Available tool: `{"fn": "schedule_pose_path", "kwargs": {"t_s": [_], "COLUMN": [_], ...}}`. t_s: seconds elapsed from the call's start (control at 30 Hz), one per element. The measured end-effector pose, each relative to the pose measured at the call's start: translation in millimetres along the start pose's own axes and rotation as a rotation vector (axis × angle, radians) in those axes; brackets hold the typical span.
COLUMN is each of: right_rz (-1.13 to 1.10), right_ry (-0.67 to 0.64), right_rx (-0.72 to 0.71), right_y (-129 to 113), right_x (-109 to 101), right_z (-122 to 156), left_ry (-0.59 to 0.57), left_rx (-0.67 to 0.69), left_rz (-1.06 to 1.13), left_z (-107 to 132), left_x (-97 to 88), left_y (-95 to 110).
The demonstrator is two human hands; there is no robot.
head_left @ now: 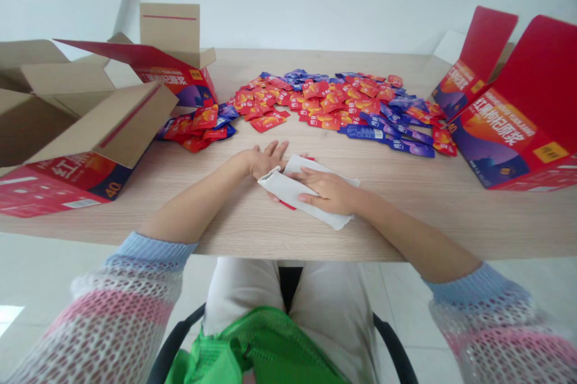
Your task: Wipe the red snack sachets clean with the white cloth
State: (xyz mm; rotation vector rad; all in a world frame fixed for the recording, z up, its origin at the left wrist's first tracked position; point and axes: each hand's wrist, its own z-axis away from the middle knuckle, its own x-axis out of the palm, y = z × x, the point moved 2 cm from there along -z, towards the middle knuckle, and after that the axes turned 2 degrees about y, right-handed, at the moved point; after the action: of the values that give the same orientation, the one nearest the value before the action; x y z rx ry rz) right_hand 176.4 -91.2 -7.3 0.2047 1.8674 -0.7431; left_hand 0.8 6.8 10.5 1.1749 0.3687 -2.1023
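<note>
A flat white carton blank (294,190) with a red printed underside lies on the wooden table (433,204) just in front of me. My right hand (328,190) rests flat on top of it, fingers stretched out to the left. My left hand (264,161) lies at the blank's left end, fingers extended, with the fingertips partly under or against the folded edge. Beyond the hands a wide heap of red sachets (324,101) and blue sachets (396,131) is spread across the table.
Open brown cardboard boxes (67,107) and a red printed carton (67,182) stand at the left. A second red carton (180,74) stands behind them. Two open red cartons (518,125) stand at the right. A green mesh bag (252,348) lies on my lap.
</note>
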Motion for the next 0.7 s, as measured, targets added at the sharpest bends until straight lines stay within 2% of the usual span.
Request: {"fn": "schedule_pose_path", "kwargs": {"t_s": [0.2,0.3,0.43,0.57,0.7], "right_rz": [0.22,0.308,0.361,0.298,0.214], "right_ry": [0.165,0.195,0.179,0.125,0.081], "right_rx": [-0.005,-0.007,-0.009,-0.049,-0.074], "right_y": [17,20,6,-16,-24], "right_x": [-8,-12,-9,-4,-8], "right_z": [-2,-2,-5,-9,-12], "left_ry": [-0.017,-0.017,0.034,0.092,0.087], "left_rx": [0.077,0.093,0.065,0.11,0.094], "left_rz": [0.016,0.026,0.059,0.077,0.07], "left_z": [8,9,11,15,14], "left_x": [1.9,2.9,4.6,6.9,7.3], "left_y": [-5,-5,-5,-4,-3]}}
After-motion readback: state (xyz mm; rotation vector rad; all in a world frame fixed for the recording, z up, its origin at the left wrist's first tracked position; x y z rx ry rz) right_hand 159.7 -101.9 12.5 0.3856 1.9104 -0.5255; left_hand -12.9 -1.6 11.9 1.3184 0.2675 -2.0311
